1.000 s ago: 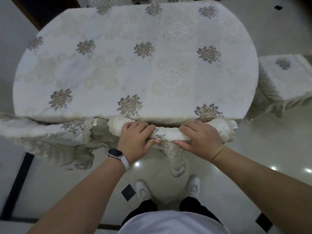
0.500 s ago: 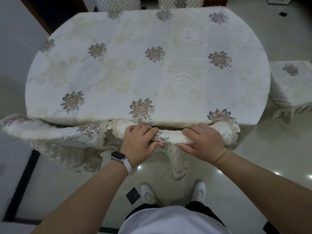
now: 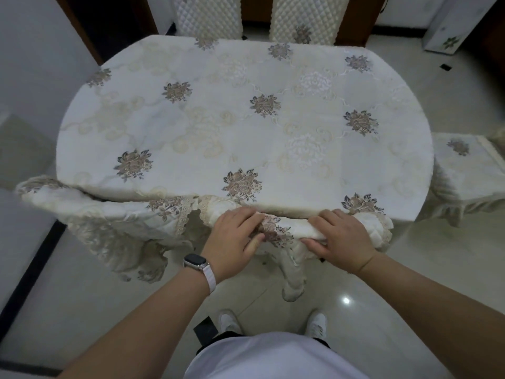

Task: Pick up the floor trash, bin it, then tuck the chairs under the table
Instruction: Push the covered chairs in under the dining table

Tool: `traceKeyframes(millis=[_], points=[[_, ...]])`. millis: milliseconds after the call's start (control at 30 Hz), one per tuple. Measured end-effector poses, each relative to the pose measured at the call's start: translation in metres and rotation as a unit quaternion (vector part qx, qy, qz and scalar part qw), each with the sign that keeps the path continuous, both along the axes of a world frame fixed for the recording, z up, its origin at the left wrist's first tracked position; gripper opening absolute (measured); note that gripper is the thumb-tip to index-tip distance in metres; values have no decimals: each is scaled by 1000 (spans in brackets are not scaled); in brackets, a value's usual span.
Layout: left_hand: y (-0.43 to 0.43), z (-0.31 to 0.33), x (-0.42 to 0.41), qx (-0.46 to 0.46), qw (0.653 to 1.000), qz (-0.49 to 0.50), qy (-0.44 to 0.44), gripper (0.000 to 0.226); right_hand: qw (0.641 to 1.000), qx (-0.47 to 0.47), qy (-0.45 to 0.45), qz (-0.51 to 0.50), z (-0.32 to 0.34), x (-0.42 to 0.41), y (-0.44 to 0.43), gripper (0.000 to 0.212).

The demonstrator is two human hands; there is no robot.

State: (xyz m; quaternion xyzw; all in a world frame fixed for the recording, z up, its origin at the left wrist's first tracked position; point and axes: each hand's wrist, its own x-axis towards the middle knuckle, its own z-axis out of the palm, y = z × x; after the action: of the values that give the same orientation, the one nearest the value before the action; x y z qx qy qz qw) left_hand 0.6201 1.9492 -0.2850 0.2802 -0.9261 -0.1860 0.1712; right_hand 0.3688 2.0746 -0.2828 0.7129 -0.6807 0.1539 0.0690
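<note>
Head view: left hand (image 3: 232, 239) and right hand (image 3: 341, 239) both clamp the chair (image 3: 289, 228) top rail at the table (image 3: 246, 119) edge; padded cover soft, frame probably rigid and heavy.

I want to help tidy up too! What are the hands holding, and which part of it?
Both the left hand and the right hand grip the covered top rail of the chair back, at the table edge.

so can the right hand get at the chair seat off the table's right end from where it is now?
Probably not without letting go and stepping over. The right hand is clamped on the near chair's top rail, and the covered seat lies past the table end, though nothing blocks the path.
</note>
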Motion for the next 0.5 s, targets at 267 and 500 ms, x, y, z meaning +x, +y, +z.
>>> traceKeyframes(millis=[267, 500], points=[[-24, 8, 95, -12, 998, 56, -30, 42, 993, 111, 49, -15, 31, 59, -19, 46], [-45, 20, 163, -39, 990, 122, -61, 43, 991, 93, 63, 65, 57, 159, -65, 52]])
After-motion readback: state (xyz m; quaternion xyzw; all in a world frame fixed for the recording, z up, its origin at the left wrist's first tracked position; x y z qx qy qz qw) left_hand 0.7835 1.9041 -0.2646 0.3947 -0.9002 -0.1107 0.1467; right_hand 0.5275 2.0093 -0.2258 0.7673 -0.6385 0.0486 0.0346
